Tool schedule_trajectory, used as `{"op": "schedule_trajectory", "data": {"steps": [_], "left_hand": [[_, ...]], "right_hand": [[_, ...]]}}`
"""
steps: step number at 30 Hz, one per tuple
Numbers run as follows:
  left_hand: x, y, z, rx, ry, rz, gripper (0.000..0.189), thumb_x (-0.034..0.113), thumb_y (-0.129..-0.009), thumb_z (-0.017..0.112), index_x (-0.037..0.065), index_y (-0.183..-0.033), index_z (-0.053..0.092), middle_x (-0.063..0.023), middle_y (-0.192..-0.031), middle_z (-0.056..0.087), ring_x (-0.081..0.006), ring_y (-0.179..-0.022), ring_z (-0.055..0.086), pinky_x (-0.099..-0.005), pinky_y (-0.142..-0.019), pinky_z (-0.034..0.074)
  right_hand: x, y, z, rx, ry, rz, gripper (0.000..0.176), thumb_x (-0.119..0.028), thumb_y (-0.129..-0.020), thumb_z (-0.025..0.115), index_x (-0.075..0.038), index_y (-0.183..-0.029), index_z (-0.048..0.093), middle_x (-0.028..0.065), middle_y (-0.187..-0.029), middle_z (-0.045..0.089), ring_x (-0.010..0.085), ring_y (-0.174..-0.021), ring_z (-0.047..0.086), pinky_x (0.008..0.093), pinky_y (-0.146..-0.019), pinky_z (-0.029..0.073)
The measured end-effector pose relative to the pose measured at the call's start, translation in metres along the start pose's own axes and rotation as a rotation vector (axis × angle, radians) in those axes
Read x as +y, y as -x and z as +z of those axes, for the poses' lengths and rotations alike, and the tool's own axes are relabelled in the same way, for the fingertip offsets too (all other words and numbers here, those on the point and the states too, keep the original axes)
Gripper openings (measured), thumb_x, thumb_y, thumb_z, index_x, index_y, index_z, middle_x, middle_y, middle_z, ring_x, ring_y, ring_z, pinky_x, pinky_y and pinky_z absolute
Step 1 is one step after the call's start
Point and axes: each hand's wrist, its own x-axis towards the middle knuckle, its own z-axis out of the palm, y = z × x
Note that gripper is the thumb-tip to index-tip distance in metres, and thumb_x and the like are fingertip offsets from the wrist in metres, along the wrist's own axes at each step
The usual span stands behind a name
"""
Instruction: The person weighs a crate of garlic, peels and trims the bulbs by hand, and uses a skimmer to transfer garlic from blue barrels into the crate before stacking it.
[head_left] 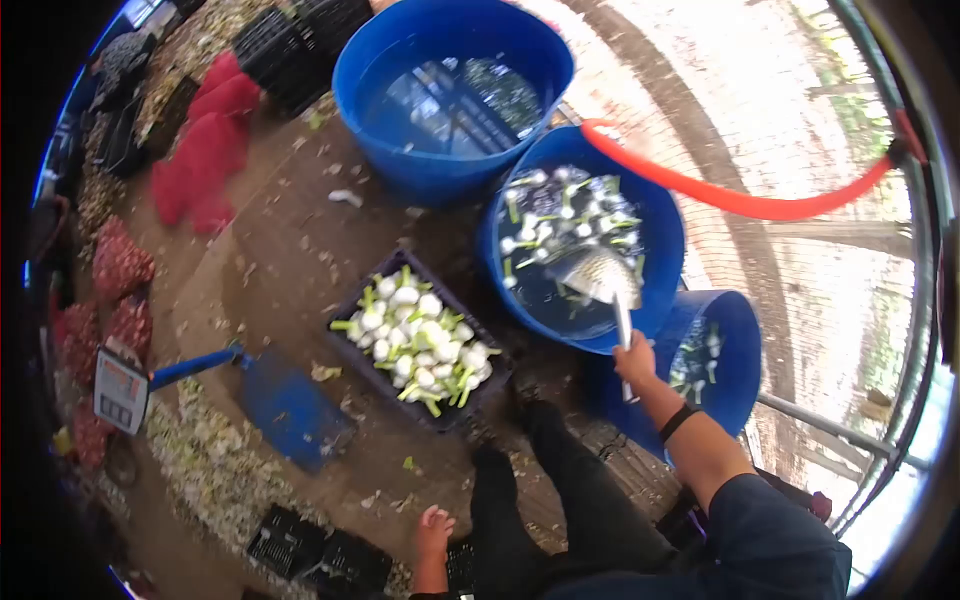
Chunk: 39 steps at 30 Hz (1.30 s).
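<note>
My right hand [635, 362] is wrapped round the white handle of a perforated metal skimmer [597, 272]. The skimmer's broad bowl lies over the water in the middle blue tub [492, 250], among floating white bulbs [567, 212] with short green stems. Down by my left leg hangs my left hand [435, 527], its fingers loosely bent and apart, with nothing in it. Ahead of my feet, a dark crate [350, 352] on the floor is heaped with trimmed white bulbs [425, 335].
Behind stands a larger blue tub [345, 110] of water; another tub [745, 370] with bulbs is at right. An orange-red hose [740, 203] arches over the middle tub's rim. Left are a blue platform scale [297, 408], red net sacks [125, 262] and black crates [275, 55].
</note>
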Motion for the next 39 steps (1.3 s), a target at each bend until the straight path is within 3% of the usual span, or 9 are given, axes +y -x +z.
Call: {"op": "schedule_trajectory", "data": {"steps": [8, 13, 21, 22, 24, 25, 29, 36, 39], "left_hand": [[0.009, 0.026, 0.045, 0.195, -0.131, -0.137, 0.046, 0.021, -0.092, 0.063, 0.003, -0.133, 0.052, -0.0085, -0.111, 0.066, -0.0184, -0.087, 0.068, -0.0291, -0.071, 0.052], [0.042, 0.026, 0.088, 0.130, -0.140, -0.030, 0.047, 0.021, -0.095, 0.061, 0.002, -0.136, 0.049, -0.0095, -0.113, 0.065, -0.0195, -0.093, 0.068, -0.0292, -0.077, 0.053], [0.091, 0.035, 0.134, 0.091, -0.273, 0.191, 0.047, 0.023, -0.093, 0.064, 0.000, -0.132, 0.052, -0.0115, -0.117, 0.065, -0.0206, -0.100, 0.066, -0.0323, -0.085, 0.051], [0.095, 0.029, 0.138, 0.123, -0.403, 0.274, 0.044, 0.022, -0.091, 0.067, -0.001, -0.128, 0.056, -0.0129, -0.114, 0.065, -0.0233, -0.102, 0.065, -0.0356, -0.085, 0.050], [0.118, 0.000, 0.144, 0.193, -0.616, 0.407, 0.042, 0.022, -0.088, 0.068, -0.001, -0.123, 0.058, -0.0145, -0.111, 0.065, -0.0272, -0.101, 0.064, -0.0381, -0.085, 0.050], [0.133, -0.016, 0.145, 0.263, -0.834, 0.544, 0.039, 0.021, -0.086, 0.070, 0.000, -0.118, 0.061, -0.0161, -0.108, 0.064, -0.0310, -0.099, 0.063, -0.0406, -0.085, 0.050], [0.175, -0.125, 0.149, 0.563, -0.943, 0.799, 0.034, 0.023, -0.084, 0.070, 0.000, -0.109, 0.065, -0.0192, -0.100, 0.060, -0.0367, -0.096, 0.060, -0.0441, -0.082, 0.049], [0.217, -0.232, 0.167, 0.558, -1.223, 0.576, 0.024, 0.025, -0.083, 0.071, 0.002, -0.087, 0.071, -0.0178, -0.088, 0.064, -0.0380, -0.083, 0.063, -0.0465, -0.074, 0.049], [0.208, -0.237, 0.155, 0.496, -0.998, 0.614, 0.025, 0.024, -0.084, 0.070, 0.000, -0.080, 0.068, -0.0189, -0.084, 0.063, -0.0378, -0.081, 0.063, -0.0464, -0.072, 0.048]], "right_hand": [[0.006, -0.052, 0.058, -0.007, 0.159, -0.028, 0.042, -0.023, -0.084, 0.064, 0.001, -0.116, 0.052, 0.0264, -0.104, 0.066, 0.0436, -0.099, 0.063, 0.0491, -0.088, 0.049], [0.019, -0.043, 0.068, -0.019, 0.275, 0.000, 0.046, -0.023, -0.082, 0.067, 0.003, -0.117, 0.052, 0.0276, -0.114, 0.059, 0.0445, -0.109, 0.058, 0.0498, -0.093, 0.047], [0.057, -0.082, 0.056, -0.212, 0.243, 0.254, 0.066, -0.047, -0.080, 0.070, 0.002, -0.121, 0.058, 0.0282, -0.123, 0.057, 0.0428, -0.114, 0.058, 0.0459, -0.100, 0.046], [0.063, -0.091, 0.054, -0.209, 0.246, 0.252, 0.066, -0.047, -0.080, 0.070, 0.002, -0.121, 0.058, 0.0282, -0.123, 0.057, 0.0428, -0.114, 0.058, 0.0459, -0.100, 0.046], [0.078, -0.098, 0.056, -0.152, 0.337, 0.202, 0.062, -0.053, -0.079, 0.069, 0.003, -0.106, 0.066, 0.0251, -0.101, 0.069, 0.0395, -0.099, 0.066, 0.0447, -0.089, 0.051], [0.072, -0.098, 0.047, -0.247, 0.279, 0.274, 0.067, -0.056, -0.080, 0.068, 0.002, -0.113, 0.067, 0.0264, -0.113, 0.066, 0.0393, -0.110, 0.063, 0.0434, -0.098, 0.048], [0.091, -0.104, 0.051, -0.128, 0.222, 0.257, 0.082, -0.059, -0.075, 0.072, 0.010, -0.119, 0.061, 0.0295, -0.115, 0.065, 0.0386, -0.111, 0.063, 0.0416, -0.098, 0.047], [0.103, -0.112, 0.043, -0.059, 0.162, 0.238, 0.086, -0.060, -0.080, 0.069, 0.014, -0.121, 0.057, 0.0300, -0.117, 0.063, 0.0363, -0.112, 0.061, 0.0391, -0.097, 0.046], [0.120, -0.122, 0.046, -0.024, 0.093, 0.235, 0.088, -0.062, -0.080, 0.067, 0.014, -0.122, 0.056, 0.0298, -0.119, 0.062, 0.0361, -0.114, 0.060, 0.0394, -0.099, 0.044]]}}
